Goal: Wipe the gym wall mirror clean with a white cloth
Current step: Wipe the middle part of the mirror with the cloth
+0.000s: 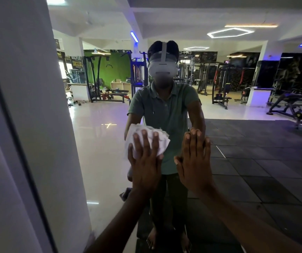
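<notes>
The wall mirror fills most of the view and reflects the gym and a person in a green shirt with a head-worn camera. My left hand presses a crumpled white cloth flat against the glass at chest height, fingers straight and spread over it. My right hand rests flat on the bare glass just to the right of the cloth, fingers straight and together, holding nothing. Both forearms reach up from the bottom of the frame.
A white wall or pillar with a dark mirror edge borders the glass on the left. Reflected behind are weight machines, benches, dark floor mats and a shiny white floor.
</notes>
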